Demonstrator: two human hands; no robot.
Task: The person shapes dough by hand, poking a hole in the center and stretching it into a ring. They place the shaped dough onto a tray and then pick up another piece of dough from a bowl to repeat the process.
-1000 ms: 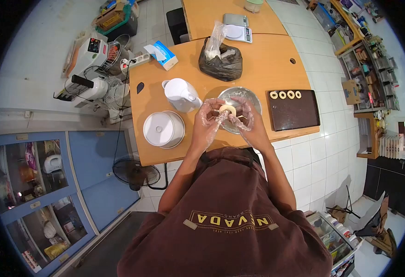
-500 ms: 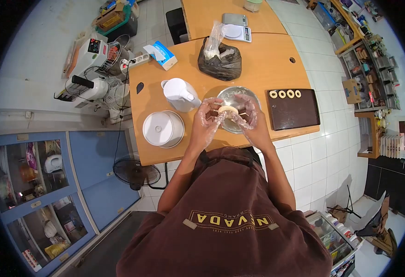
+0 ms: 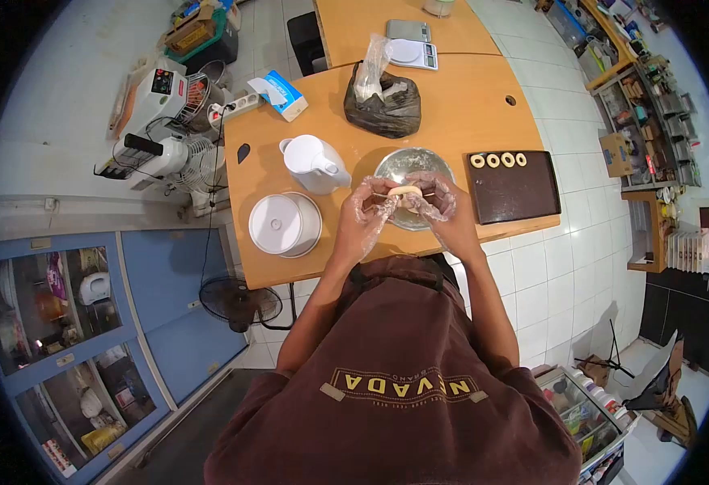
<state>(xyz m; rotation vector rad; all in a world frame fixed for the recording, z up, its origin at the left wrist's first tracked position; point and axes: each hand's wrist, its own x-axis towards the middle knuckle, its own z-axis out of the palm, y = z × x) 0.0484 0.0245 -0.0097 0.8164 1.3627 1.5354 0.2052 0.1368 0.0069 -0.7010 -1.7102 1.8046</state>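
A dough ring [image 3: 404,192] is pinched between the left hand [image 3: 364,212] and the right hand [image 3: 438,204], both in thin clear plastic gloves, fingers closed on its two sides just above the near rim of a metal bowl [image 3: 413,166]. Left of the hands stand a white lidded pot [image 3: 284,225] and a white jug [image 3: 312,164]; to the right a dark tray [image 3: 514,191] carries four small dough rings [image 3: 499,160]. Farther back on the wooden table [image 3: 467,105] lie a black plastic bag [image 3: 383,103] and a blue box [image 3: 283,93]

My one head camera looked steeply down from above, fisheye-wide, facing twelve o'clock over the wooden table [image 3: 467,97], my shirt [image 3: 395,380] filling six o'clock.
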